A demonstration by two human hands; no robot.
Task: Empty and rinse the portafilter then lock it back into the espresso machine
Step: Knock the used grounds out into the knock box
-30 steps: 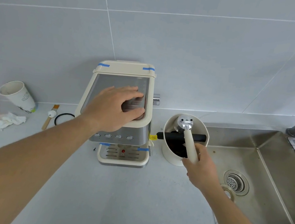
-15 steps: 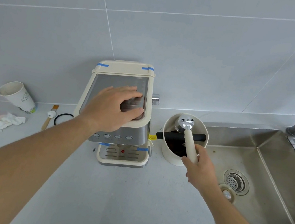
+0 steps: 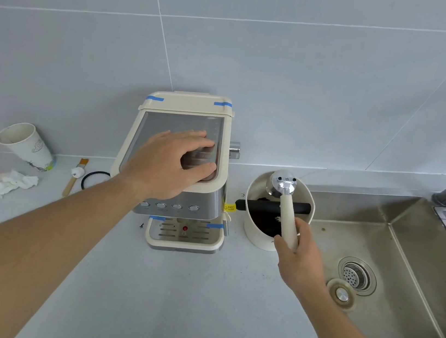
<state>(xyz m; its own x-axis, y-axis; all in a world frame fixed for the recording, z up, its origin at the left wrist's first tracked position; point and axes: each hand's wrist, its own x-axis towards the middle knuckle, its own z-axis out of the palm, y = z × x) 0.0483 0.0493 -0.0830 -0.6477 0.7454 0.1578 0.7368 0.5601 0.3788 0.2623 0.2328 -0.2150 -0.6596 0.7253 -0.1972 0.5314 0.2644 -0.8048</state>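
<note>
Two bare forearms reach forward from the bottom of the frame. The left hand [image 3: 171, 163] lies palm down and flat, its fingers [image 3: 200, 148] spread and lightly curled, thumb pointing right, the wrist straight and the forearm running back to the lower left corner. The right hand [image 3: 301, 258] is closed in a fist-like grip around a cream handle, knuckles turned away from the camera, thumb wrapped on the left side, the wrist bent slightly and the forearm stretching back toward the lower right. The two hands are well apart.
</note>
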